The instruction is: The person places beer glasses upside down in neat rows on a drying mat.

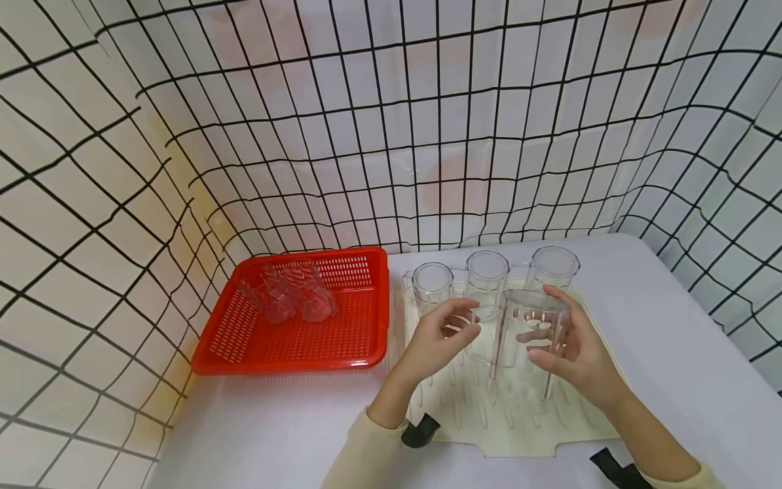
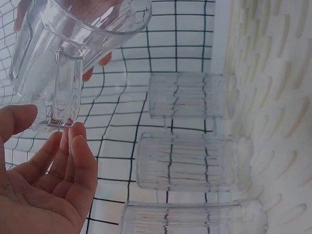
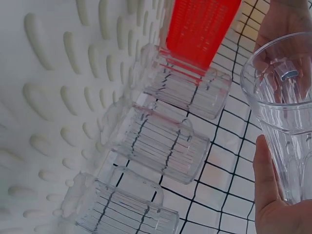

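Note:
My right hand (image 1: 583, 356) grips a clear ribbed mug (image 1: 519, 326) from its right side, thumb in front, holding it above the pale drying mat (image 1: 519, 438). My left hand (image 1: 434, 343) is raised to the left of this mug, fingers loosely bent. In the left wrist view, the mug's handle (image 2: 67, 92) hangs between my left thumb and fingers. The fingertips lie close to its lower end; contact is hard to tell. Behind, three similar clear mugs stand in a row on the mat: left (image 1: 432, 282), middle (image 1: 487, 272) and right (image 1: 554, 268).
On the left of the white table sits a red perforated basket (image 1: 293, 365), with clear glassware (image 1: 299, 295) lying at its back left. Raised pegs (image 3: 70, 48) cover the mat. Black-grid netting (image 1: 379, 136) encloses the table's back and sides.

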A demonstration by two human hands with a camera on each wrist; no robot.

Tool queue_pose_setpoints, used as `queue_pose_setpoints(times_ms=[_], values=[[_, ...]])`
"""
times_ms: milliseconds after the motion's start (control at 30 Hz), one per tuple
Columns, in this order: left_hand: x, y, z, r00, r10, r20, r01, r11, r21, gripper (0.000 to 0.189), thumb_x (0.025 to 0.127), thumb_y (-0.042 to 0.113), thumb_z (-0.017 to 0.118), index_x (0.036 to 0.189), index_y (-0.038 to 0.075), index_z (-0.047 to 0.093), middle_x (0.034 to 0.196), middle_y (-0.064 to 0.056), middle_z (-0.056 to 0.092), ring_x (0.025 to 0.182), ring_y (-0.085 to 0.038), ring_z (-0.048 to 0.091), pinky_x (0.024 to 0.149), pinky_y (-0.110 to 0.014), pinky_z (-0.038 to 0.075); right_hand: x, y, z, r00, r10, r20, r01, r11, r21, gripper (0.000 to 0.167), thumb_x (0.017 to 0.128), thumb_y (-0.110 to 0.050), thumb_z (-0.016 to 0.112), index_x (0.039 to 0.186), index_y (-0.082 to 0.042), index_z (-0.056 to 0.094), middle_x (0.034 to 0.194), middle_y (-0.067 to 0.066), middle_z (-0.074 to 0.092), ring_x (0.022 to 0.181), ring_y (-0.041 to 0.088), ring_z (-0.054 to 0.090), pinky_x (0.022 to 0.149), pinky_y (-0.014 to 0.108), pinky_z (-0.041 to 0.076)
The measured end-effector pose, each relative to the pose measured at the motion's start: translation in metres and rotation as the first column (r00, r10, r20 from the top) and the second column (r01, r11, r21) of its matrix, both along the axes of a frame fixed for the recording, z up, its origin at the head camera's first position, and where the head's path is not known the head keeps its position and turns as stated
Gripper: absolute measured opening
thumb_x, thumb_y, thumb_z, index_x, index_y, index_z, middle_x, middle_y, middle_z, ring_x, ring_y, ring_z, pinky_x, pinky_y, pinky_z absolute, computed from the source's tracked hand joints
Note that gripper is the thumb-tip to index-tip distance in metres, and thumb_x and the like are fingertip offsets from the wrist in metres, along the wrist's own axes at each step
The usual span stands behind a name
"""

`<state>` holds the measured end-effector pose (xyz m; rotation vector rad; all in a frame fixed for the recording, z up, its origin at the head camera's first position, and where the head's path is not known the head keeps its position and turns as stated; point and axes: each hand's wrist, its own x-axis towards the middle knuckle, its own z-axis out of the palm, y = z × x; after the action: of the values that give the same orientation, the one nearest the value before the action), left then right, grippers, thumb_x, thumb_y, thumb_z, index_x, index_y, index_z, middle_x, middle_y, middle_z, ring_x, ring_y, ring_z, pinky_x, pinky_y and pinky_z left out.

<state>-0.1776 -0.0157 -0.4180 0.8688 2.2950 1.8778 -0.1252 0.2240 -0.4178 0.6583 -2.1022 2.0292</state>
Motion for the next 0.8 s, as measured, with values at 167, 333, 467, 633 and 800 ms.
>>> queue_pose_setpoints(times_ms=[167, 333, 467, 633, 800], values=[[0.000, 0.003, -0.002, 0.999, 0.007, -0.032, -0.007, 1.000, -0.001, 0.033, 0.093, 0.012, 0.062, 0.126, 0.003, 0.060, 0.108, -0.009, 0.065, 0.096, -0.009, 0.059, 0.083, -0.034, 0.052, 0.002, 0.000, -0.002, 0.996, -0.049, -0.075, 0.053, 0.997, 0.055, 0.094, 0.074, 0.019, 0.062, 0.154, -0.007, 0.020, 0.118, 0.004, 0.056, 0.095, 0.013, 0.068, 0.070, 0.026, 0.056], [-0.001, 0.007, -0.006, 0.999, -0.001, -0.045, 0.002, 1.000, 0.024, 0.031, 0.094, 0.011, 0.061, 0.124, 0.000, 0.060, 0.108, -0.012, 0.066, 0.097, -0.012, 0.061, 0.082, -0.032, 0.053, 0.005, 0.000, -0.001, 0.988, -0.115, -0.099, 0.129, 0.981, 0.147, 0.101, 0.070, 0.017, 0.068, 0.154, -0.010, 0.021, 0.116, 0.002, 0.052, 0.092, 0.010, 0.066, 0.073, 0.022, 0.053], [0.000, 0.011, -0.009, 1.000, -0.008, -0.029, 0.008, 1.000, 0.021, 0.029, 0.096, 0.012, 0.061, 0.122, 0.002, 0.062, 0.107, -0.012, 0.068, 0.096, -0.013, 0.062, 0.083, -0.028, 0.052, 0.007, 0.004, -0.002, 0.978, -0.147, -0.146, 0.177, 0.959, 0.221, 0.108, 0.065, 0.016, 0.074, 0.155, -0.011, 0.021, 0.124, -0.003, 0.049, 0.094, 0.007, 0.061, 0.077, 0.018, 0.049], [-0.001, 0.014, -0.012, 1.000, -0.003, -0.029, 0.004, 1.000, 0.004, 0.027, 0.095, 0.012, 0.062, 0.122, 0.005, 0.063, 0.107, -0.010, 0.069, 0.097, -0.011, 0.062, 0.083, -0.025, 0.052, 0.007, 0.007, -0.006, 0.968, -0.154, -0.197, 0.200, 0.949, 0.242, 0.112, 0.059, 0.017, 0.077, 0.154, -0.007, 0.021, 0.132, -0.003, 0.044, 0.096, 0.005, 0.059, 0.082, 0.014, 0.044], [-0.003, 0.019, -0.016, 1.000, -0.006, -0.028, 0.006, 1.000, 0.010, 0.026, 0.095, 0.011, 0.063, 0.120, 0.002, 0.063, 0.106, -0.011, 0.068, 0.095, -0.009, 0.062, 0.083, -0.024, 0.052, 0.008, 0.009, -0.010, 0.959, -0.172, -0.225, 0.229, 0.938, 0.259, 0.114, 0.057, 0.017, 0.079, 0.153, -0.005, 0.022, 0.130, -0.004, 0.046, 0.098, 0.004, 0.058, 0.085, 0.012, 0.042]])
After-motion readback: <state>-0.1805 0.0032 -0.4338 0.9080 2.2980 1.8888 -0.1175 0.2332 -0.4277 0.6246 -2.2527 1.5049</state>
